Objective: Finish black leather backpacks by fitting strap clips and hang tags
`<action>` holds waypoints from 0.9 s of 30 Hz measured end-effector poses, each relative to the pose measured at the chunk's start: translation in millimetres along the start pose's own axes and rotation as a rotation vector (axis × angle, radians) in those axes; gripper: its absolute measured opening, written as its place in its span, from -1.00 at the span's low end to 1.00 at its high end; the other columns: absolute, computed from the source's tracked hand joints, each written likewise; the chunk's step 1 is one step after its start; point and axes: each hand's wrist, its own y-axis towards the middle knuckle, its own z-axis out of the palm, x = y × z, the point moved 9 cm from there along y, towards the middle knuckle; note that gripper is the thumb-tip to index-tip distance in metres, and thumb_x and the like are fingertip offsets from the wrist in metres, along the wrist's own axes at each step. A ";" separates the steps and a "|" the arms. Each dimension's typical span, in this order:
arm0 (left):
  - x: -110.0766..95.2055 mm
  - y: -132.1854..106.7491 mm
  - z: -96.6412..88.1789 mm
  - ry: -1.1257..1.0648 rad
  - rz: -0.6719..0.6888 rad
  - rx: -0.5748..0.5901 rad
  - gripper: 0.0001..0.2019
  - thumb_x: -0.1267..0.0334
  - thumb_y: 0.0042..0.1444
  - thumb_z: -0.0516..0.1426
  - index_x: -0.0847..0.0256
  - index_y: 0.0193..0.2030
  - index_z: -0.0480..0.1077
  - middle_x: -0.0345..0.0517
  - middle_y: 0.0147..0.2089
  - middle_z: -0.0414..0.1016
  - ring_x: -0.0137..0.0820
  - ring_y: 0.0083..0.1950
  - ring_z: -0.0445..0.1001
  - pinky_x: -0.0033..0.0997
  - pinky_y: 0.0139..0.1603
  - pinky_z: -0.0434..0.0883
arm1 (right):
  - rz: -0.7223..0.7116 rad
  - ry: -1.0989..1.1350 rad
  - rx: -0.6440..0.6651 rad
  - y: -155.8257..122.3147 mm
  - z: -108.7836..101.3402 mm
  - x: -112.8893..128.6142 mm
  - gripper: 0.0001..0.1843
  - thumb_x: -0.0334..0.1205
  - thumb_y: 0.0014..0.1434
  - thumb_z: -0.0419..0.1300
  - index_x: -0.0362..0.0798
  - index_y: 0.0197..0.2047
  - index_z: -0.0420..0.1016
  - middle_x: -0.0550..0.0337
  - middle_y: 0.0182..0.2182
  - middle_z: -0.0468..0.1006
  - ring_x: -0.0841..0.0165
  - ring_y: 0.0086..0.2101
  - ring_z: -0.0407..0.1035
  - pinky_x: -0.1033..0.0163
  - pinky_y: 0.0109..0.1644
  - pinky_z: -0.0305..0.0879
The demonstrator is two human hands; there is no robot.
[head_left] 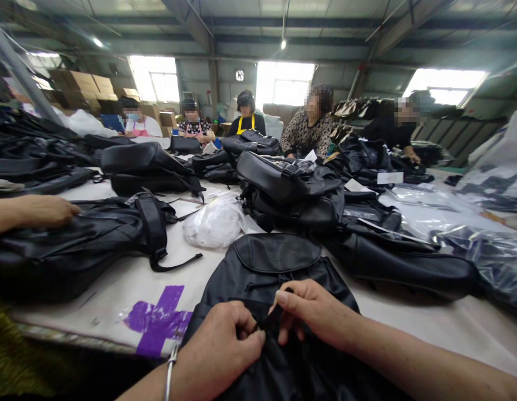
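Note:
A black backpack (pixel 279 253) with a rounded top flap lies on the table right in front of me. Over its front, my left hand (pixel 225 345), with a metal bangle at the wrist, is closed in a pinch on the dark material. My right hand (pixel 314 312) pinches a short black strap (pixel 272 318) between thumb and fingers, close to the left fingertips. The strap's far end is hidden between the hands. Below the flap a thin drawstring (pixel 258 284) shows.
At left, a co-worker's hand (pixel 45 211) rests at another black backpack (pixel 83 239). A clear plastic bundle (pixel 216 220) and piled black bags (pixel 291 189) lie ahead. Purple tape (pixel 160 320) crosses the table edge. Plastic bags (pixel 483 250) lie right; several people stand across.

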 end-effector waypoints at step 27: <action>9.0 0.7 -1.8 -0.077 -0.022 -0.005 -0.78 0.16 0.02 0.08 0.19 -0.57 0.29 -0.24 -0.47 0.39 -0.40 -0.38 0.38 -0.45 -0.36 0.23 | -0.034 -0.172 -0.069 -5.0 -5.3 1.0 -0.45 0.22 0.22 0.06 -0.16 -0.30 0.49 0.11 -0.47 0.59 0.43 -0.52 0.42 0.40 -0.53 0.15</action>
